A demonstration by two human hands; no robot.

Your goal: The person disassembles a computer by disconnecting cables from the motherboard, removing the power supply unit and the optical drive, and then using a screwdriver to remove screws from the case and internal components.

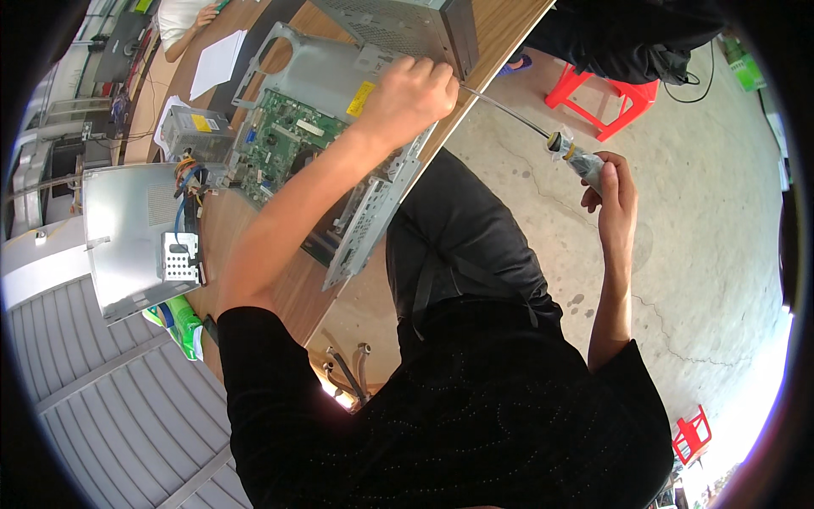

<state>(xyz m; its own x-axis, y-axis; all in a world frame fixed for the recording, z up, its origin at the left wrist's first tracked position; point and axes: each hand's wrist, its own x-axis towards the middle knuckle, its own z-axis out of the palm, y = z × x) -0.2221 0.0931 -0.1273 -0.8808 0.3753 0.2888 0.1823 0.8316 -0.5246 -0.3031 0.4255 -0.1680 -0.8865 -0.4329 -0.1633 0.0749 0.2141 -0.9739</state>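
A long screwdriver (515,114) spans the space over the table's edge, its shaft pointing up and left. My right hand (612,188) is closed round its handle, which looks wrapped in clear plastic. My left hand (413,95) is closed at the edge of an opened computer case (318,64), beside the screwdriver's tip. What its fingers hold is hidden. Under my left forearm, a green motherboard (275,136) lies in the case, partly covered by the arm. A perforated metal rail (369,222) runs along the case's near side.
A metal power supply (193,131) with bundled cables sits left of the board, near a detached metal panel (127,229). Another grey case (398,25) stands beyond. White paper (218,64) lies farther back. A red stool (623,97) and another person are nearby.
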